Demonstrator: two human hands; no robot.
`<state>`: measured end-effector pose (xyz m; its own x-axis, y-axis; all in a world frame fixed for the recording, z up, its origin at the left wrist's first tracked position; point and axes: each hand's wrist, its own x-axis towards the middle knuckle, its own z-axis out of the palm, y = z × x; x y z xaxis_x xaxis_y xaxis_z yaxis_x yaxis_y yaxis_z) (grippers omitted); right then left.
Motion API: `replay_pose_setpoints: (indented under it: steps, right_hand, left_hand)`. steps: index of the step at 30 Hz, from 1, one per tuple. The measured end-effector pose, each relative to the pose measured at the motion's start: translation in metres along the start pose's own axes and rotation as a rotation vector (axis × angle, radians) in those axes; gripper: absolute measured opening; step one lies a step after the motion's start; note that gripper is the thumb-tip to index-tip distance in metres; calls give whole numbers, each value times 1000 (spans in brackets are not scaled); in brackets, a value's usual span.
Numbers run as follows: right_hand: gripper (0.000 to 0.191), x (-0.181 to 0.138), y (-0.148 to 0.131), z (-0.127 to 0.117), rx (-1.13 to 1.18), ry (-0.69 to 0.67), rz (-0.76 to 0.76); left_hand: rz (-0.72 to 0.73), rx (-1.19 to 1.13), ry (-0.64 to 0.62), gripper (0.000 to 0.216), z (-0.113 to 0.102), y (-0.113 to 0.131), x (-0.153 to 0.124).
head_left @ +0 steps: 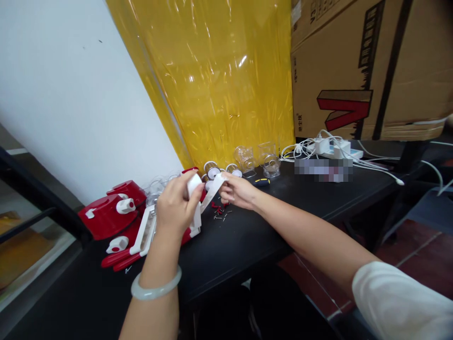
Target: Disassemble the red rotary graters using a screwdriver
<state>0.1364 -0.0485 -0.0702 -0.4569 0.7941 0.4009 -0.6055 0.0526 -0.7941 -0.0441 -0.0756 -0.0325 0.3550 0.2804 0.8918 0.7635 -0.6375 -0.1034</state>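
Note:
My left hand (176, 203) is closed around a white plastic part (194, 184) with some red beside it; the palm hides much of its shape. From there a flat white plastic arm (213, 192) slants up to the right. At its upper end, the fingers of my right hand (239, 190) pinch it. Just below that hand, small red pieces (218, 208) and several loose screws (222, 216) lie on the black table (233, 250). Left of my left wrist are red housings (106, 219) with white knobs and a white frame with red handles (123, 259).
Clear plastic containers (271, 165) and round drums (233, 170) stand along a yellow plastic curtain (226, 85). A yellow-and-black screwdriver handle (262, 182) lies near them. White chargers and cables (341, 148) crowd the back right, below a large cardboard box (354, 61).

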Motion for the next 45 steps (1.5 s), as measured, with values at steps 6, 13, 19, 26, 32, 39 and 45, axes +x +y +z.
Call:
replay_pose_setpoints:
  steps: [6,13,19,26,32,39,45]
  right_hand:
    - [27,1,-12,-10,52,65,23]
    - [27,4,-17,-22,159,240,0]
    - [27,9,-21,-29,218,446,-63]
    - [26,10,-25,-37,266,530,-114]
    - [27,7,-26,-37,251,524,-128]
    - [27,7,-23,-35,226,509,-108]
    - [27,7,-20,-33,227,489,-78]
  left_hand:
    - [-175,-107,-28,32,7,-9,-8]
    - [-684,-664,-72,38,23,-5,-11]
    - [-905,-906,-248,36,45,-4,-20]
    - [-987,-888,-481,46,61,13,-31]
    - [-991,-803,-624,63,59,23,-33]
    - [-731,-526,-691,52,62,22,-40]
    - [-595,-407,-723,48,61,30,-40]
